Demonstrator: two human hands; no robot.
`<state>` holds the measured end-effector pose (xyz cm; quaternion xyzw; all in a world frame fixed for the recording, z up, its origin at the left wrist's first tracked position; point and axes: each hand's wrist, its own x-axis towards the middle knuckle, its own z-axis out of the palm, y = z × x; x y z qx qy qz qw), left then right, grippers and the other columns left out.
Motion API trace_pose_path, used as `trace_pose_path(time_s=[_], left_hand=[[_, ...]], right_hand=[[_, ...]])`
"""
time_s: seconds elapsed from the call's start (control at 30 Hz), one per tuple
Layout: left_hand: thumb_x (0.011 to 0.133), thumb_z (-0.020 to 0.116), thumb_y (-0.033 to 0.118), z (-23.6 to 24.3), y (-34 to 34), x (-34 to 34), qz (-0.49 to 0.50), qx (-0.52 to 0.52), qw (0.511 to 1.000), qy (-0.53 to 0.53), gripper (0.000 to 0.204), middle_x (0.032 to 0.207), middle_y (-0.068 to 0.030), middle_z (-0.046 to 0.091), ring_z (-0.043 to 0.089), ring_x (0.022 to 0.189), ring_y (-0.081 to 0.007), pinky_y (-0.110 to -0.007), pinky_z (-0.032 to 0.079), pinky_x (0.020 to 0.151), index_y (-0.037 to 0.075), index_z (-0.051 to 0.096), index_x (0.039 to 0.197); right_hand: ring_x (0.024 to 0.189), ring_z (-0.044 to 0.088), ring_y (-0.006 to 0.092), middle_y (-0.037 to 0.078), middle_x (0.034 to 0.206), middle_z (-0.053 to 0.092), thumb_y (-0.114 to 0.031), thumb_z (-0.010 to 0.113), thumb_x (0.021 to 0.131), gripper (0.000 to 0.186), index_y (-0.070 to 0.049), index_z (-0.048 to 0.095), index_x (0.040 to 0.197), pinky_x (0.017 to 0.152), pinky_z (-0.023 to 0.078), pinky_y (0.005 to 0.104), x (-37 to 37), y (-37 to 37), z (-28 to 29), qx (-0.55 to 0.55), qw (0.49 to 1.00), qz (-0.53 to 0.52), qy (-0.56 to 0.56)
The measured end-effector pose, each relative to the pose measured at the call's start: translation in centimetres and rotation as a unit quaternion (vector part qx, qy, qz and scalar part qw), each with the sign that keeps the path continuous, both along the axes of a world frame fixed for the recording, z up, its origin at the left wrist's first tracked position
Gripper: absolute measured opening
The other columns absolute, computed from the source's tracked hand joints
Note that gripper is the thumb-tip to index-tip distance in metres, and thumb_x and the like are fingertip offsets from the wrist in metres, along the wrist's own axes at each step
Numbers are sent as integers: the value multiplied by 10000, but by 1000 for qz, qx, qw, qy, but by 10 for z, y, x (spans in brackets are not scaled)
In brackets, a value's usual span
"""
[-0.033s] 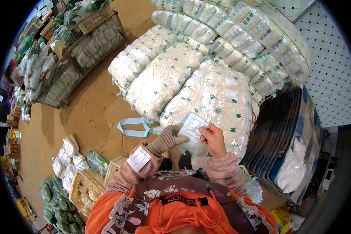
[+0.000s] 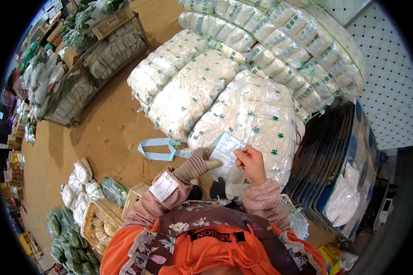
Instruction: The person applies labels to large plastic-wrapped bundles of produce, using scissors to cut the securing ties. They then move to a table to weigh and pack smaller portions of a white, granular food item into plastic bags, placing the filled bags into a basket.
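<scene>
My left hand (image 2: 196,165), in a striped glove with the fingertips showing, holds the lower left of a white and pale blue printed label (image 2: 228,149). My bare right hand (image 2: 252,164) pinches the label's right edge between thumb and finger. To the left of the glove hangs a looped light blue strip (image 2: 156,156); where it joins what I hold is hidden. Another white label (image 2: 163,186) lies on my left sleeve. Just beyond my hands stands a large clear plastic sack (image 2: 257,114) of pale packed goods with green leaf prints.
More plastic-wrapped bundles (image 2: 280,34) are piled behind. Stacked dark blue-edged trays (image 2: 326,160) stand at right, a white plastic bag (image 2: 344,197) on their side. At lower left are a crate (image 2: 91,224) and bagged green vegetables (image 2: 69,240). A wire cage (image 2: 59,112) stands far left.
</scene>
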<state>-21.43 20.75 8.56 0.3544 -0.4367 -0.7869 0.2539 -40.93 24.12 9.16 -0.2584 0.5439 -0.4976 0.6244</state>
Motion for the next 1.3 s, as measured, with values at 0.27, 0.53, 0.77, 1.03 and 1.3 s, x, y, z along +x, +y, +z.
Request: trace_pose_path(time_s=[0.27, 0.53, 0.77, 1.03, 1.3], left_hand=[[774, 627, 92, -26, 7, -19, -7, -149, 983, -102, 260, 876, -66, 622, 545, 765, -93, -253, 462, 653, -24, 583, 1003], [727, 627, 114, -30, -29, -12, -164, -315, 862, -362, 494, 767, -135, 629, 622, 693, -214, -332, 488, 612, 18, 492, 1193], [807, 512, 94, 30, -81, -184, -397, -405, 675, -471, 623, 780, -189, 614, 622, 724, -332, -427, 473, 621, 182, 268, 1373], [848, 500, 105, -50, -128, -153, -376, -401, 655, -519, 256, 1003, -196, 620, 613, 934, -330, -419, 492, 776, 47, 585, 1082], [855, 460, 150, -9, -114, -145, -324, -331, 724, -511, 331, 945, -205, 618, 601, 898, -356, -445, 471, 756, 69, 495, 1174]], right_hand=[[801, 522, 97, 30, 898, 593, -88, 692, 726, 226, -48, 624, 938, 667, 427, 237, -4, -4, 25, -379, 759, 120, 516], [962, 554, 221, 98, 1080, 562, -405, 398, 939, 449, -32, 460, 1181, 814, 444, 351, -131, 7, -28, -78, 954, -192, -218], [1010, 543, 257, 150, 1118, 553, -477, 305, 947, 584, 27, 474, 1188, 879, 404, 343, -146, -76, -73, -105, 975, -193, -27], [934, 586, 350, 209, 991, 609, -138, 515, 877, 276, 21, 564, 1097, 794, 465, 379, -195, -76, -104, -210, 785, -153, 562], [1184, 444, 325, 153, 1230, 504, -205, 584, 816, 329, -58, 566, 1110, 960, 332, 513, -175, -71, -116, -286, 621, 139, 716]])
